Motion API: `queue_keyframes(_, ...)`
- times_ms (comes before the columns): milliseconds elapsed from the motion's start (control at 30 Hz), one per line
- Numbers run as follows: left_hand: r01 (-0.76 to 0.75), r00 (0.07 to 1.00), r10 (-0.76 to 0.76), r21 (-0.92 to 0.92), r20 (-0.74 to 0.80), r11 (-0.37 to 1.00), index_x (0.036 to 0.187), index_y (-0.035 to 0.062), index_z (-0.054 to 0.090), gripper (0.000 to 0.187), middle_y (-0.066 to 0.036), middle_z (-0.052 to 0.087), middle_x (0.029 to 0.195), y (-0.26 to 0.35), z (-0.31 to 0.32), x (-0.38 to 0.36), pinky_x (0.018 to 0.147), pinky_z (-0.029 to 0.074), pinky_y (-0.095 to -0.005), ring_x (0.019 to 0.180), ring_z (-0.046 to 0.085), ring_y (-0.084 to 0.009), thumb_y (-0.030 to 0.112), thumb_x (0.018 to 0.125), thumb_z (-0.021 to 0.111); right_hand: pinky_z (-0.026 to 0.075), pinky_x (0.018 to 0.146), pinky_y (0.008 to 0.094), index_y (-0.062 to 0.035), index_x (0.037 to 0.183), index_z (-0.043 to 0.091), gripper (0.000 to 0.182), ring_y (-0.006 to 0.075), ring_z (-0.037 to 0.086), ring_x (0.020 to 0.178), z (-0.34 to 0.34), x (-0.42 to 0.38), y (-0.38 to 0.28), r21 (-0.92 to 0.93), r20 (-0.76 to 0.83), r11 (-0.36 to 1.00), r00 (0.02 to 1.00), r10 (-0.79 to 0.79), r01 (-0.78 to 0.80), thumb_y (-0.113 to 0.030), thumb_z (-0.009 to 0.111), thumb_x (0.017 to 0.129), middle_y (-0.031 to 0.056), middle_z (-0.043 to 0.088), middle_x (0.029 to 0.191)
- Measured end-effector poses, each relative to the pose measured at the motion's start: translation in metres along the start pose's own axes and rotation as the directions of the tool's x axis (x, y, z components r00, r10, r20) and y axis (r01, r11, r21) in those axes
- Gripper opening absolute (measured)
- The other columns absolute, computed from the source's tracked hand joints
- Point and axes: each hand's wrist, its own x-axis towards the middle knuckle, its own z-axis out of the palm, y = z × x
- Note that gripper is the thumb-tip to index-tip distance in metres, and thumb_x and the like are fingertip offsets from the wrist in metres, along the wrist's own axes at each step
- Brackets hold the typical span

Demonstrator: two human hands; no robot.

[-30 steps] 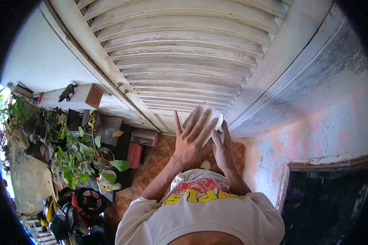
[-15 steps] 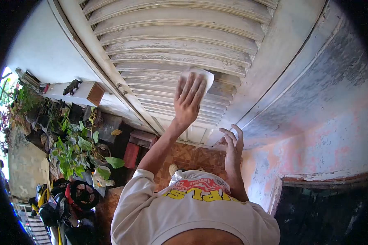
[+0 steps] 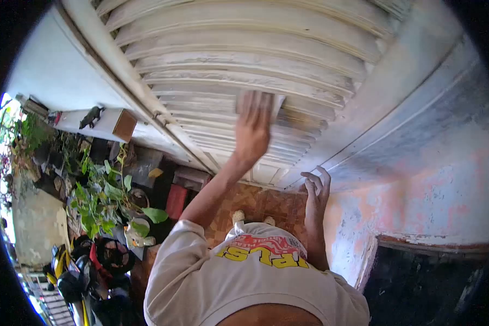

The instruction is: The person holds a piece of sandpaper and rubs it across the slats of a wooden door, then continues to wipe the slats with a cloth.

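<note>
My left hand (image 3: 254,122) is flat against the slats of a white louvred door (image 3: 244,65), its fingers smeared by motion. Under those fingers is a pale thin sheet (image 3: 279,105), pressed to the slats; only its edges show, and I cannot tell if it is cloth or sandpaper. Around it the slats carry worn, dusty paint, with a brownish patch just right of the sheet. Lower down, my right hand (image 3: 316,190) is raised near the door frame's right side, fingers loosely bent and apart, with nothing in them.
Potted plants (image 3: 111,193) stand at the left, beside a red box (image 3: 176,202) on the tiled floor (image 3: 223,217). A dark animal figurine (image 3: 92,116) sits on a white ledge (image 3: 110,126). A motorcycle (image 3: 87,266) is at lower left. Peeling wall (image 3: 413,195) borders the right side.
My left hand has shifted slightly on the slats with the sheet, and less of the sheet shows. My right hand has moved a little to the right. The view has shifted slightly.
</note>
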Motion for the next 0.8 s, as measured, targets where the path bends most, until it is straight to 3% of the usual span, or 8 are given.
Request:
queue_keyframes(33, -0.031, 1.0, 0.03, -0.121, -0.009, 0.992, 0.136, -0.0007, 0.051, 0.056, -0.023, 0.044, 0.146, 0.003, -0.005, 0.007, 0.118, 0.021, -0.0549, 0.14, 0.033, -0.0448, -0.008, 0.08, 0.047, 0.046, 0.079, 0.0282, -0.0092, 0.138, 0.039, 0.044, 0.014, 0.054, 0.082, 0.006, -0.001, -0.002, -0.005, 0.018, 1.0, 1.0, 0.011, -0.011, -0.009, 0.053, 0.096, 0.014, 0.063, 0.111)
queue_keyframes(167, 0.049, 0.995, -0.069, 0.269, 0.065, 0.962, 0.137, -0.002, 0.05, 0.046, -0.026, 0.047, 0.142, -0.086, -0.055, -0.003, 0.119, 0.021, -0.0544, 0.138, 0.037, -0.0434, -0.001, 0.091, 0.048, 0.047, 0.079, 0.0285, -0.0099, 0.138, 0.039, 0.044, 0.0143, 0.055, 0.083, 0.02, -0.002, -0.002, 0.042, 0.059, 0.998, 0.997, -0.042, 0.039, -0.01, 0.053, 0.096, 0.0138, 0.063, 0.112)
queue_keyframes(233, 0.216, 0.967, -0.179, 0.212, -0.18, 0.953, 0.137, -0.0014, 0.05, 0.045, -0.023, 0.045, 0.144, -0.101, -0.059, -0.001, 0.119, 0.021, -0.054, 0.14, 0.035, -0.0416, -0.003, 0.091, 0.047, 0.047, 0.078, 0.0275, -0.0102, 0.138, 0.038, 0.045, 0.0142, 0.056, 0.083, 0.021, -0.002, 0.009, -0.02, 0.039, 1.0, 0.999, -0.011, 0.012, -0.009, 0.054, 0.096, 0.0137, 0.063, 0.113)
queue_keyframes(433, 0.046, 0.99, -0.044, -0.007, 0.132, 0.999, 0.139, 0.0007, 0.047, 0.062, -0.017, 0.044, 0.148, -0.065, -0.042, -0.003, 0.121, 0.019, -0.0507, 0.142, 0.032, -0.0343, -0.011, 0.079, 0.042, 0.05, 0.071, 0.026, -0.011, 0.139, 0.035, 0.048, 0.012, 0.057, 0.081, 0.047, 0.004, 0.029, 0.065, 0.082, 0.995, 0.994, 0.07, -0.076, -0.013, 0.058, 0.097, 0.011, 0.062, 0.109)
queue_keyframes(467, -0.03, 0.998, 0.016, 0.218, 0.067, 0.976, 0.135, 0.0042, 0.054, 0.058, -0.017, 0.047, 0.145, -0.093, -0.051, -0.003, 0.119, 0.022, -0.0497, 0.14, 0.036, -0.035, -0.012, 0.081, 0.042, 0.05, 0.071, 0.026, -0.011, 0.139, 0.035, 0.048, 0.012, 0.057, 0.081, 0.05, 0.008, 0.03, 0.059, 0.078, 0.996, 0.995, 0.063, -0.067, -0.013, 0.058, 0.097, 0.011, 0.062, 0.109)
queue_keyframes(633, 0.148, 0.988, -0.152, 0.119, 0.027, 0.982, 0.143, 0.0052, 0.046, 0.068, -0.021, 0.039, 0.15, -0.058, -0.047, -0.007, 0.119, 0.02, -0.0534, 0.141, 0.033, -0.0401, -0.013, 0.078, 0.044, 0.05, 0.07, 0.0263, -0.0107, 0.14, 0.035, 0.05, 0.013, 0.058, 0.081, 0.064, 0.003, 0.054, -0.029, 0.133, 0.993, 0.984, 0.117, -0.114, -0.016, 0.059, 0.097, 0.0109, 0.061, 0.109)
queue_keyframes(700, 0.14, 0.987, -0.122, -0.193, 0.102, 0.971, 0.142, 0.0028, 0.048, 0.065, -0.019, 0.039, 0.151, -0.022, -0.05, 0.003, 0.119, 0.022, -0.0475, 0.143, 0.031, -0.0382, -0.015, 0.079, 0.043, 0.049, 0.069, 0.0256, -0.0101, 0.14, 0.036, 0.05, 0.0126, 0.057, 0.078, 0.078, -0.001, 0.055, -0.019, 0.154, 0.993, 0.981, 0.121, -0.12, -0.016, 0.061, 0.096, 0.011, 0.061, 0.107)
queue_keyframes(800, 0.051, 0.997, -0.053, 0.027, 0.061, 0.998, 0.139, 0.0031, 0.049, 0.063, -0.019, 0.039, 0.151, -0.082, -0.064, -0.006, 0.12, 0.02, -0.0499, 0.145, 0.029, -0.0339, -0.014, 0.079, 0.045, 0.049, 0.067, 0.0249, -0.0087, 0.139, 0.037, 0.052, 0.0124, 0.057, 0.075, 0.094, 0.0, 0.052, 0.03, 0.178, 0.995, 0.98, 0.085, -0.092, -0.016, 0.063, 0.095, 0.0112, 0.06, 0.105)
